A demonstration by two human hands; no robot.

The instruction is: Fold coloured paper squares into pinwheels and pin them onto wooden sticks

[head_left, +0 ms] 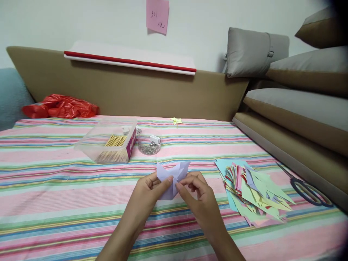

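A pale purple paper (pixel 169 191) with pointed, folded corners is held up above the striped cloth at the centre. My left hand (pixel 152 190) pinches its left side, thumb on the front near the middle. From the right, my right hand (pixel 198 195) grips the paper with thumb and fingers close to its centre. Both hands are closed on the same sheet, and their fingertips nearly meet. The fingers behind the paper are partly hidden.
Striped cloth (pixel 81 203) lies beneath. Ahead are a clear box (pixel 111 156) of wooden sticks, a round dish (pixel 149 146) of small metal pieces and a yellow pinwheel (pixel 176 120). Paper scraps (pixel 252 192) and scissors (pixel 307 190) lie right, beside stacked cushions (pixel 299 116).
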